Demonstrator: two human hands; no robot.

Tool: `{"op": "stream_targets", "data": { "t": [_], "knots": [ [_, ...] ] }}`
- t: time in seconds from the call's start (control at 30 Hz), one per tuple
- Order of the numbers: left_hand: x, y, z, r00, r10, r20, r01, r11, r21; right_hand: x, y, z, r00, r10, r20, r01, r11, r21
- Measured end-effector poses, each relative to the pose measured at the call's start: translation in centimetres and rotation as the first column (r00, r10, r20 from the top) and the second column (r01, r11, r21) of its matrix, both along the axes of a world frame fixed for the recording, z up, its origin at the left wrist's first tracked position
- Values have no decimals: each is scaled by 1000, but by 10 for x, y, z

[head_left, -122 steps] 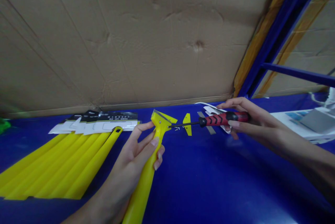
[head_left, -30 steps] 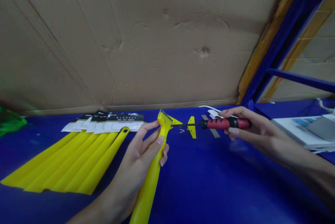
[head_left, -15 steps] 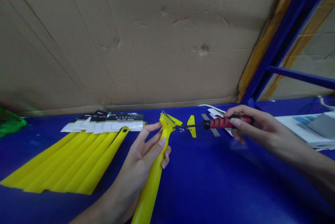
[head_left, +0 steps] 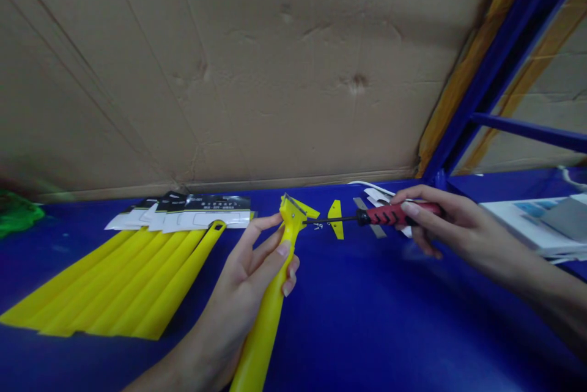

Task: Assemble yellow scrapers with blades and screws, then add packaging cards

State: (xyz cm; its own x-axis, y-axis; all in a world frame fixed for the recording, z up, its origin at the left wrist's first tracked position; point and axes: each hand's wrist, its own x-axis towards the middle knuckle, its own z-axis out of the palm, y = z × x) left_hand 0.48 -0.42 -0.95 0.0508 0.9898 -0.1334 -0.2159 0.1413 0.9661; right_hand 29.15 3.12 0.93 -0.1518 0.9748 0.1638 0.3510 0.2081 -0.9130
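My left hand is closed around the neck of a yellow scraper, its head tilted up and a thin blade edge at the top. A red-and-black screwdriver lies level in my right hand, thumb and fingers on the handle. Its dark shaft reaches left to the side of the scraper's head; whether the tip sits in a screw I cannot tell. Behind the shaft are a loose yellow plate, a few tiny screws and a grey metal blade on the blue table.
At left, several yellow scraper handles lie side by side, with black-and-white printed packets at their far ends. A green bundle is at the far left. White boxes lie at right, near a blue metal frame. Cardboard stands behind.
The fingers of my right hand have shifted on the screwdriver handle, the lower ones now stretched out further. My left hand and the scraper have stayed in place.
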Motion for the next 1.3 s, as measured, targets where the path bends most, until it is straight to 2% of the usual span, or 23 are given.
{"op": "stream_targets", "data": {
  "t": [0.13,0.33,0.5,0.6,0.67,0.77,0.97,1.03,1.13,1.23,1.3],
  "knots": [
    [-1,1,0,1000,8,-5,-8,1000,16,0,0,-2,1000,22,16,-21,998,-64],
    [-2,1,-1,1000,-9,-3,9,1000,6,4,-2,0,1000,17,-8,-17,997,74],
    [0,-2,-3,999,-33,21,33,999,12,2,2,-3,996,-81,39,80,997,21],
    [0,-1,-3,999,-33,12,33,999,21,3,0,-1,999,-20,47,20,1000,-2],
    [-1,1,-3,999,-29,18,29,999,31,3,-2,2,999,34,27,-35,999,29],
    [0,2,-2,998,-18,66,16,999,30,0,-3,4,1000,24,18,-25,998,55],
    [2,0,3,993,-20,117,17,999,28,-4,0,-2,996,-78,36,80,995,-65],
    [1,1,4,994,-28,110,25,999,30,-3,1,-2,997,-72,42,75,993,-90],
    [0,2,5,994,-18,108,14,999,40,-3,-1,2,994,3,106,-2,1000,-14],
    [-1,2,5,996,-4,93,0,999,39,-3,-4,4,990,-9,143,-5,995,99],
    [-2,1,5,997,-17,80,13,999,41,-4,-6,3,994,-19,109,8,994,107]
  ]
}}
